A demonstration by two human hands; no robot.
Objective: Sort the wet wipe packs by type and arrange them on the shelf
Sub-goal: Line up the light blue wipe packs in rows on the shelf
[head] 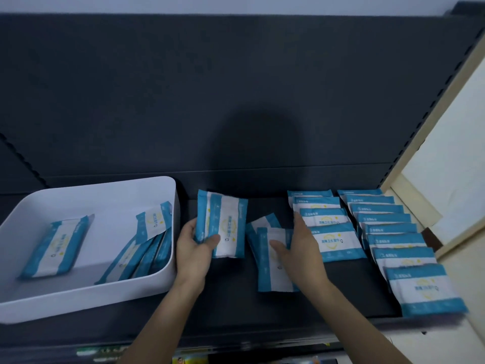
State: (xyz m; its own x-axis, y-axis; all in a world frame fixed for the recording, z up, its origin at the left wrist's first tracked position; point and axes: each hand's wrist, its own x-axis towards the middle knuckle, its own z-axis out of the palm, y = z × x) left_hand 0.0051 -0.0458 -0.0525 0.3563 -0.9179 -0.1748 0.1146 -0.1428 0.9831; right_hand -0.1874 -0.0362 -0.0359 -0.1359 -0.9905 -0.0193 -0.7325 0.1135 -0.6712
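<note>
Sorting underway: left hand (pixel 193 249) grip clamped on a pack (pixel 223 224); right hand (pixel 301 248), fingers apart, presses loose packs (pixel 273 261) beside it. Next: lay the held pack into a row (pixel 328 232) on the shelf (pixel 236 306).

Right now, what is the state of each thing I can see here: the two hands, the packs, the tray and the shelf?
Left hand: grip closed on a held pack.
Right hand: fingers spread over loose packs, grip not closed.
Far right row: packs overlapping, lying flat.
Middle row: short, overlapping.
White tray: partly filled; one pack flat, others leaning on its right wall.
Shelf: partly stocked.
</note>
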